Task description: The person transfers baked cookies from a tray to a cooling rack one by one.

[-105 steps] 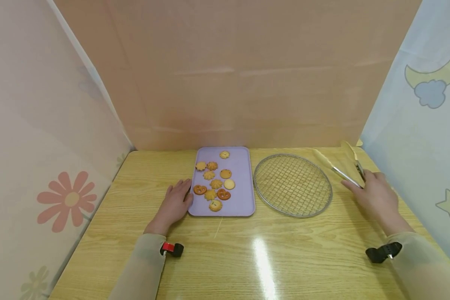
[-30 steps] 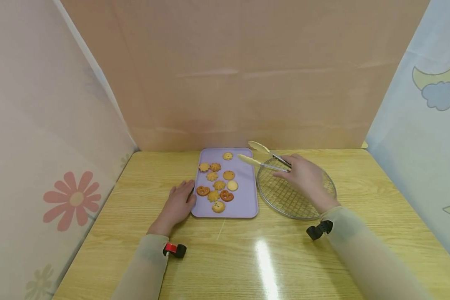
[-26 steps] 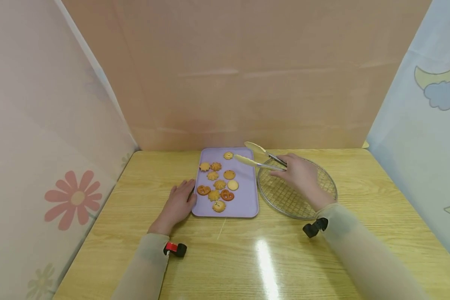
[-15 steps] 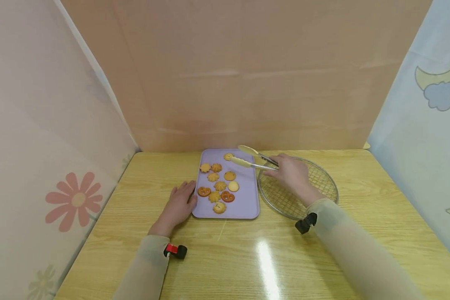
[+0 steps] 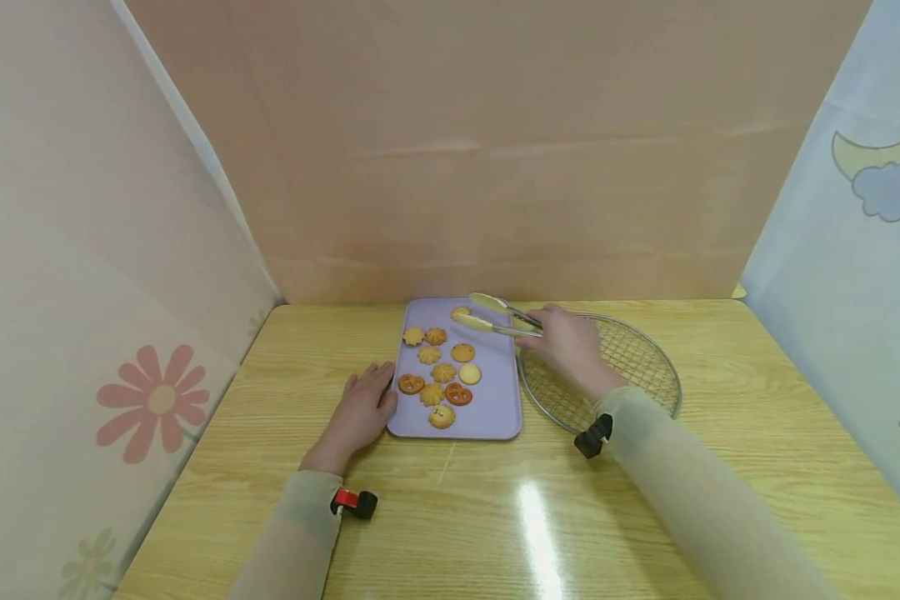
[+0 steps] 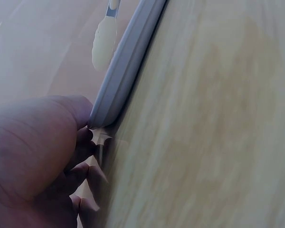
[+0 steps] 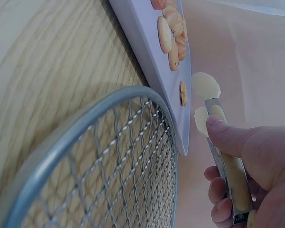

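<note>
A lilac tray (image 5: 499, 412) lies flat on the table, bearing several cookies (image 5: 443, 372) and two pretzel-shaped ones (image 5: 458, 394). My left hand (image 5: 358, 414) rests at its left side; in the left wrist view the thumb touches the edge of the tray (image 6: 123, 66) and the fingers lie low by the table. With my right hand (image 5: 570, 346) I grip metal tongs with cream tips (image 5: 474, 322), their arms spread apart. The tips are above the tray's far right part, around a flower-shaped cookie (image 5: 460, 312) that they partly cover. Nothing shows clamped between them.
A round wire rack (image 5: 645, 367) lies right of the tray, partly beneath my right forearm. A brown panel (image 5: 495, 167) stands behind the table. Patterned side walls flank the table (image 5: 450, 517) at left and right.
My right hand has picked the tongs up off the right side and carried them left across the rack to the tray, lowering slightly of late. My left hand has stayed at the tray's edge.
</note>
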### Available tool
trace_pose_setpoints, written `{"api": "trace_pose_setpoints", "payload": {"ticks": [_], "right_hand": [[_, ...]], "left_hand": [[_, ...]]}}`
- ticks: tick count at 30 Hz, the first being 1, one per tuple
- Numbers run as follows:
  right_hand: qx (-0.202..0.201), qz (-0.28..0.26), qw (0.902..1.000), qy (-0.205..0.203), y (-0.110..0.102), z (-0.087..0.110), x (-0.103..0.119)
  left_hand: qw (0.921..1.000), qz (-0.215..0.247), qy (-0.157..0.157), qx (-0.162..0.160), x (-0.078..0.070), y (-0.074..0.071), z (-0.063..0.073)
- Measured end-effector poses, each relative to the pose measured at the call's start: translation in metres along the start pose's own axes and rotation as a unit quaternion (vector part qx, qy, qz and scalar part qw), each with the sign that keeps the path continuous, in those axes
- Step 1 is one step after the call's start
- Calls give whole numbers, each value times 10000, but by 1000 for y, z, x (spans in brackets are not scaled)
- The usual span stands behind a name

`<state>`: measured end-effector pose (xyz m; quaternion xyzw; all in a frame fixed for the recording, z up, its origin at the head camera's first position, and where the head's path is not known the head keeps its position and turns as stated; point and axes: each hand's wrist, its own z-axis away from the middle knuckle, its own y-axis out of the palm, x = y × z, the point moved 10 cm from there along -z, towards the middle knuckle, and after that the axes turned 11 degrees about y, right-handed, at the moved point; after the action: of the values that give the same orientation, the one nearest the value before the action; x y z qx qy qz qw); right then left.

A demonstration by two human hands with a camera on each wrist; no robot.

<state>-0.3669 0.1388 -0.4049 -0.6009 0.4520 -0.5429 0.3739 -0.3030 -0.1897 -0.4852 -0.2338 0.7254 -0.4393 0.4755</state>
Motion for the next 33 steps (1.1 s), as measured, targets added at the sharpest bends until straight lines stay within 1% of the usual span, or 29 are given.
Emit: {"api": "trace_pose_setpoints", "payload": {"ticks": [5, 11, 17, 23, 33], "right_hand": [[70, 24, 9999, 84, 6, -4, 3], [181, 222, 9993, 227, 13, -8, 4], [168, 303, 9992, 219, 16, -10, 7], [118, 387, 9989, 218, 18, -11, 8], [139, 338, 9991, 222, 22, -14, 9]], "left_hand": [[10000, -11, -11, -17, 1, 1, 0], [10000, 5, -63, 20, 2, 2, 1], [9999, 58, -78, 32, 0, 0, 1], [10000, 8, 20, -55, -1, 0, 1], [10000, -29, -26, 12, 2, 2, 0]]}}
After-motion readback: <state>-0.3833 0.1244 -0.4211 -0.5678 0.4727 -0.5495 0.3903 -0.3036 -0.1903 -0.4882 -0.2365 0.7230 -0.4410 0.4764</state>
